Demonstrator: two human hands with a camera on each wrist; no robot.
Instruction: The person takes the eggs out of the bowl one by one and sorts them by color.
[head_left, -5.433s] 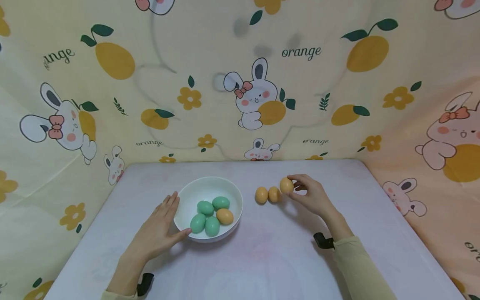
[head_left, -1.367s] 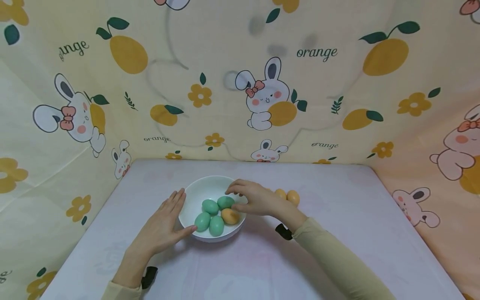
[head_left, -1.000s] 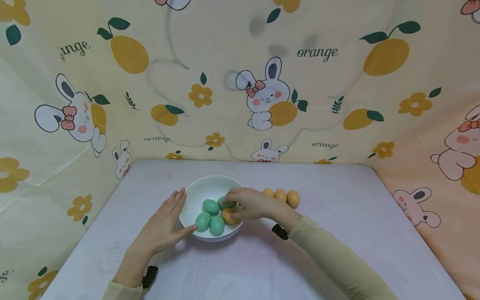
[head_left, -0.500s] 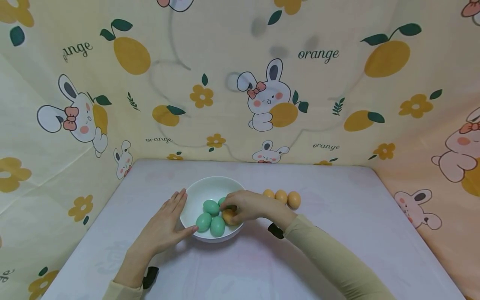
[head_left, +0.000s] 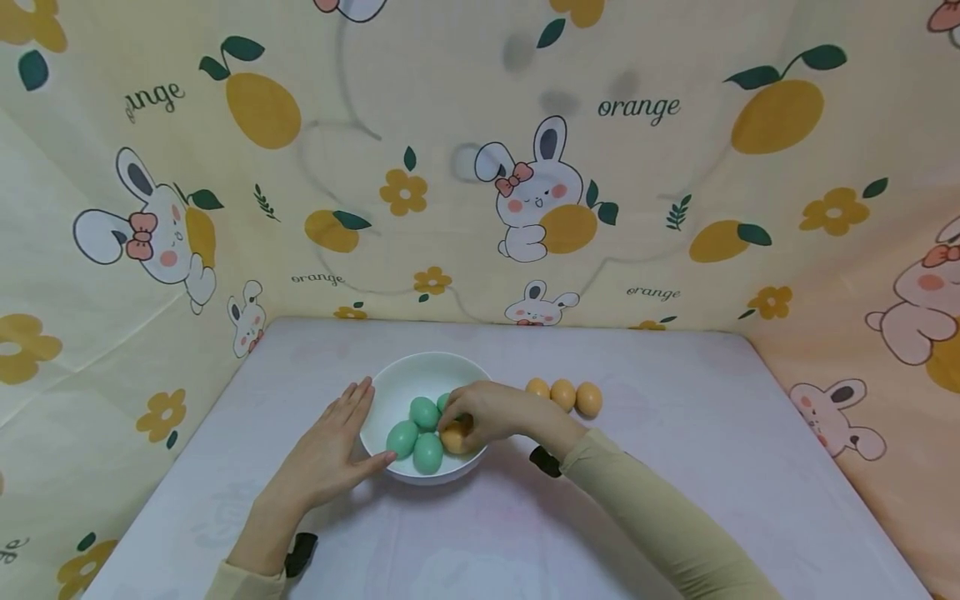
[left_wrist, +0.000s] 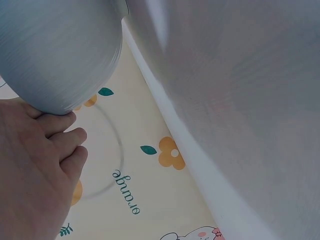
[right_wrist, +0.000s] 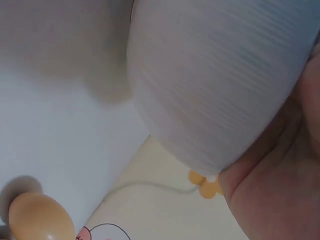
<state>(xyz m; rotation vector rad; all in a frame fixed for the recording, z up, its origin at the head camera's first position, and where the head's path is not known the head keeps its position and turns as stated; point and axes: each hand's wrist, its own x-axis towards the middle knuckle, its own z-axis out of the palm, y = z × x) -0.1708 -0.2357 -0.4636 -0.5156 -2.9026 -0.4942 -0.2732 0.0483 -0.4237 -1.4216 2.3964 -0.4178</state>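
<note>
A white bowl (head_left: 405,379) stands on the table, holding several green eggs (head_left: 428,453) and one orange egg (head_left: 453,439). My left hand (head_left: 318,467) rests against the bowl's left side, fingers straight and thumb at the near rim. Reaching over the right rim, my right hand (head_left: 495,412) has its fingers curled round the orange egg and partly covers it and one green egg. In the left wrist view, the left fingers (left_wrist: 67,137) touch the bowl's outer wall (left_wrist: 60,55). The right wrist view shows the right palm (right_wrist: 280,200) beside the bowl; the grip is hidden there.
Three orange eggs (head_left: 563,395) stand in a row on the white table (head_left: 480,533), right of the bowl and behind the right wrist. One orange egg (right_wrist: 42,217) shows in the right wrist view. A printed cloth (head_left: 420,83) hangs around the table.
My right hand left a third orange egg in the table row, moved left into the bowl and closed on the orange egg there. That egg and the near green ones shifted slightly left.
</note>
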